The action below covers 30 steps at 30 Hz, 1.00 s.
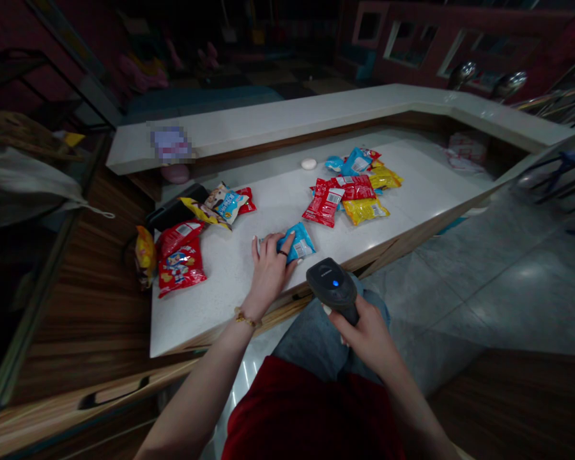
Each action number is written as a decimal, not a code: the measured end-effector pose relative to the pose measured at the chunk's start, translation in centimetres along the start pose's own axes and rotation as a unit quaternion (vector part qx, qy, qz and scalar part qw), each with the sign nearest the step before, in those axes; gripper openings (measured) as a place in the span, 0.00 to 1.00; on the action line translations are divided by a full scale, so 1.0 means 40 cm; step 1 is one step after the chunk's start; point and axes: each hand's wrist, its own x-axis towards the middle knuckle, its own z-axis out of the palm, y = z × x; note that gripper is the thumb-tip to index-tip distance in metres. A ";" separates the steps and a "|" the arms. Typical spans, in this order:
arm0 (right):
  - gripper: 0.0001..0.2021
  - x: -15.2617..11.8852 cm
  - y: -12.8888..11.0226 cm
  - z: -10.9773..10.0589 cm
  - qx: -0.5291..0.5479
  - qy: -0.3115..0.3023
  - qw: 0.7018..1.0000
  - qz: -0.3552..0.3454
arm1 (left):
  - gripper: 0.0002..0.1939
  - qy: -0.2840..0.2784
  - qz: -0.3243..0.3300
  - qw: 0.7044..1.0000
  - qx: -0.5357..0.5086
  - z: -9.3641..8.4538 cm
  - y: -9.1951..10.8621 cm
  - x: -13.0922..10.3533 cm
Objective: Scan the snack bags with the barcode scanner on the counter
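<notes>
On the white counter my left hand [269, 260] presses on a small blue snack bag [299, 241], thumb and a ringed finger gripping its left part. A barcode label shows on the bag's uncovered side. My right hand [364, 329] is wrapped round the handle of a black barcode scanner [333, 284], held above the counter's front edge with a blue light lit on top. The scanner's head points toward the counter, just right of the blue bag.
A pile of red [324, 203], yellow and blue snack bags lies to the right. More bags, including a large red bag [179, 267], lie left beside a black device [177, 207]. A white oval object [309, 164] sits behind, below a raised white ledge [268, 121].
</notes>
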 end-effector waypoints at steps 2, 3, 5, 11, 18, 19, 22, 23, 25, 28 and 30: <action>0.10 0.000 0.002 0.000 0.000 -0.001 1.000 0.001 | 0.33 0.002 0.002 1.000 0.000 0.001 0.000 0.001; 0.10 0.000 0.003 0.000 -0.001 -0.001 1.000 0.002 | 0.33 0.002 0.002 1.000 0.001 0.001 0.000 0.001; 0.10 0.000 0.004 -0.001 -0.004 -0.004 1.000 0.003 | 0.32 0.001 -0.002 1.000 0.006 0.004 0.001 0.002; 0.10 0.002 0.003 -0.004 -0.006 -0.010 1.000 -0.002 | 0.32 0.003 -0.010 1.000 0.026 0.009 0.000 0.002; 0.11 0.001 0.000 0.000 -0.009 0.009 1.000 -0.016 | 0.33 0.018 0.008 1.000 0.004 0.008 -0.004 0.000; 0.12 0.001 0.002 0.000 -0.007 0.010 1.000 -0.016 | 0.33 0.019 0.005 1.000 0.000 0.009 -0.005 -0.001; 0.12 -0.001 0.012 -0.001 -0.001 0.017 1.000 -0.010 | 0.33 0.025 -0.004 1.000 -0.014 0.009 -0.009 -0.004; 0.13 -0.002 0.017 -0.002 0.003 0.021 1.000 -0.009 | 0.33 0.028 -0.006 0.999 -0.020 0.007 -0.010 -0.003; 0.13 -0.003 0.030 -0.005 0.014 0.031 0.999 -0.006 | 0.32 0.036 -0.009 0.999 -0.036 0.002 -0.007 0.007; 0.14 -0.003 0.051 -0.013 0.041 0.036 0.998 0.029 | 0.32 0.045 0.009 0.997 -0.059 -0.012 0.018 0.056; 0.15 -0.002 0.059 -0.017 0.055 0.038 0.997 0.045 | 0.32 0.043 0.029 0.996 -0.068 -0.020 0.050 0.118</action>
